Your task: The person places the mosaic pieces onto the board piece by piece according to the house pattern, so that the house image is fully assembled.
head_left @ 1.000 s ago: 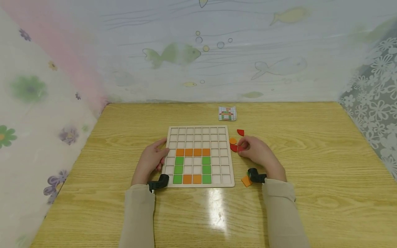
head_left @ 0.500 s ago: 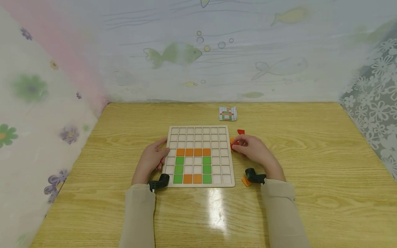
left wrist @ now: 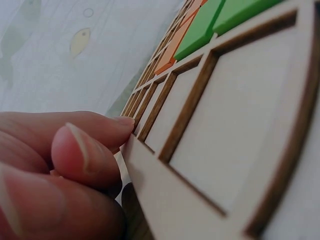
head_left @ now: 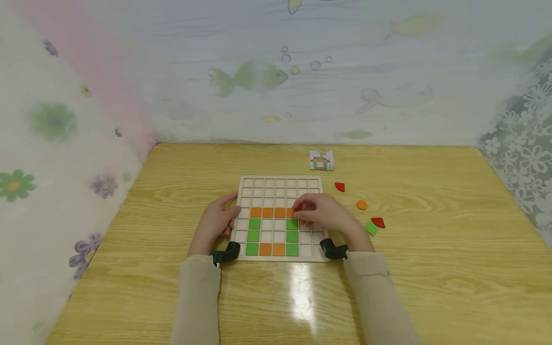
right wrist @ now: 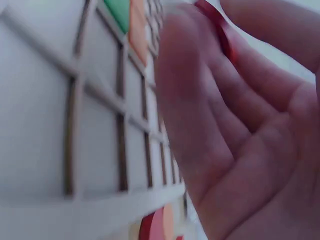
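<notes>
A pale wooden grid board (head_left: 282,178) lies on the table, holding orange square tiles (head_left: 268,212) and green square tiles (head_left: 252,236). My left hand (head_left: 214,219) grips the board's left edge, thumb over the rim; the left wrist view shows the thumb tip at the frame, other fingers curled beside it. My right hand (head_left: 325,213) is over the right part of the board. It pinches a red piece (right wrist: 217,22) between thumb and fingers, near the right end of the orange row. Its fingers hide most of that piece.
Right of the board lie a red quarter-circle (head_left: 339,187), an orange disc (head_left: 362,204) and another red quarter-circle (head_left: 377,222) overlapping a green square (head_left: 372,228). A small pattern card (head_left: 321,160) lies behind the board. A painted wall (head_left: 258,110) bounds the table's far edge.
My right hand has moved left from the loose pieces to over the board, carrying a red piece. Pieces it covered now show at the right. My left hand stays at the board's edge.
</notes>
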Demonstrator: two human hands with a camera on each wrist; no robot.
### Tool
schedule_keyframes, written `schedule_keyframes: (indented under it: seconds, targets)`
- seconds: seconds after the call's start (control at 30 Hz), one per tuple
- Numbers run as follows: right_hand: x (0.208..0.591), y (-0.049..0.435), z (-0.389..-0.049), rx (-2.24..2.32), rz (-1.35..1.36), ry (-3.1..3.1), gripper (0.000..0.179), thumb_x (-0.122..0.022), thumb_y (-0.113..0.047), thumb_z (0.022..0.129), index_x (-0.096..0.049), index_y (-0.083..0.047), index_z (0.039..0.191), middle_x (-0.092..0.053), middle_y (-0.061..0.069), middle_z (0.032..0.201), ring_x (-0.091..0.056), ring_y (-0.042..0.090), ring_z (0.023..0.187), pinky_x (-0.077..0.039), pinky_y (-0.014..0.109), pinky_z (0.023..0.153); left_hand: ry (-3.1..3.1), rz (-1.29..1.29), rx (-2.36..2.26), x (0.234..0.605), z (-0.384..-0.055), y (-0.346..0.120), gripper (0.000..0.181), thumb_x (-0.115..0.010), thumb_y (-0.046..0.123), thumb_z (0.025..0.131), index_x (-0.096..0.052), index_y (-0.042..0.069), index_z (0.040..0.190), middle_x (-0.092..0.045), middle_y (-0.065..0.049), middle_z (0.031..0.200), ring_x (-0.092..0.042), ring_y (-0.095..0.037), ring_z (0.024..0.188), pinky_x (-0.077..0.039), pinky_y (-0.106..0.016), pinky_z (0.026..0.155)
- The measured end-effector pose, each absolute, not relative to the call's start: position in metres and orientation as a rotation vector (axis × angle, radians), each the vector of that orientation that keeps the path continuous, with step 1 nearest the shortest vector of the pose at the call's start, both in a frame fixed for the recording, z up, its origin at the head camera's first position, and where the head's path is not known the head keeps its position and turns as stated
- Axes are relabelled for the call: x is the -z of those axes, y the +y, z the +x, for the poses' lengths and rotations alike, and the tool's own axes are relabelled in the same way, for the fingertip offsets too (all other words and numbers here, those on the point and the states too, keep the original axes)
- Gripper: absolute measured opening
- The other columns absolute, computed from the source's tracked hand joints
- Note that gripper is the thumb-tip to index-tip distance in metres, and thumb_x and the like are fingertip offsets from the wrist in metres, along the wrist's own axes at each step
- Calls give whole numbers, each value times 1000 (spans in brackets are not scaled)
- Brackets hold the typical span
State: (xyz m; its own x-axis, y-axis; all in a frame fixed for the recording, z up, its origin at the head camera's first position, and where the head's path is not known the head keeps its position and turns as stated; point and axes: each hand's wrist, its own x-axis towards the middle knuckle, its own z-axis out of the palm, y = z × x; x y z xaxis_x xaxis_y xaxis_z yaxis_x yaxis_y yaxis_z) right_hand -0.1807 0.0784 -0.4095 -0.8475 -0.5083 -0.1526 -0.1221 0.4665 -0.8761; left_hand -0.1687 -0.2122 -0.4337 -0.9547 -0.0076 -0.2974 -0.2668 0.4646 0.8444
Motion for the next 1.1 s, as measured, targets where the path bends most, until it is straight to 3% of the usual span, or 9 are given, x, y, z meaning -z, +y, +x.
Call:
schedule_keyframes:
  seconds: [0.1,0.23,0.53,0.9,1.1]
  targets:
    - [408,71,-182,1368,-574,2266,15,-59,-16,87,-63,-13,100,-64,6,84,-61,20,71,-51,32,64,2462,-239,-1497,434,-168,-212,45,-56,28,88,-43,32,131,-49,-8,53,-39,-15,34,-40,-29,34]
    - [406,63,-184,1346,-625,2301,13,-56,-21,89,-64,-15,97,-63,5,79,-58,19,66,-50,31,64,2458,-240,-1493,434,-168,-212,45,-56,28,88,-43,31,131,-50,-8,53,-39,-15,34,-39,-28,34]
    - [406,37,-193,1191,-715,2511,9,-58,-34,86,-65,-30,91,-59,-15,89,-53,8,81,-43,28,74,2461,-247,-1494,433,-168,-212,45,-56,28,88,-43,30,131,-50,-8,53,-39,-15,34,-39,-27,34]
    - [408,-5,-201,1129,-687,2522,17,-58,-20,87,-68,-21,101,-62,-11,95,-53,8,84,-43,29,78,2450,-258,-1504,433,-168,-212,45,-56,27,88,-43,29,131,-48,-7,52,-39,-15,34,-38,-27,34]
    - [411,-27,-202,1102,-690,2583,15,-60,-18,85,-67,-21,98,-62,-10,92,-54,9,87,-43,28,78,2450,-252,-1518,435,-169,-212,43,-56,25,88,-45,29,130,-48,-7,53,-39,-15,34,-38,-26,34]
